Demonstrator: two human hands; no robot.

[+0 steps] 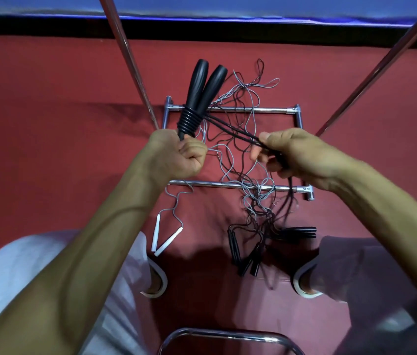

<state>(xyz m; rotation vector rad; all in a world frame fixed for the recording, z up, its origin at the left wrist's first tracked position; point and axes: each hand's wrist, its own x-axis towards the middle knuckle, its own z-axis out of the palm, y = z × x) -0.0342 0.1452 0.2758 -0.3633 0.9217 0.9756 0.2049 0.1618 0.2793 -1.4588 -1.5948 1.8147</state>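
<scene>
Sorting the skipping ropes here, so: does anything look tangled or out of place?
Yes: grey and black cords lie snarled across the chrome rack, bunching at its near bar. Only the rope wound round the black handles in the left hand looks tidy.

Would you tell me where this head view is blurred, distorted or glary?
Head view: the wide angle splays the poles; the right hand and its cord are slightly motion-blurred; the left hand and handles are sharp; glare streaks the rack bar; shadows lie on the floor.
</scene>
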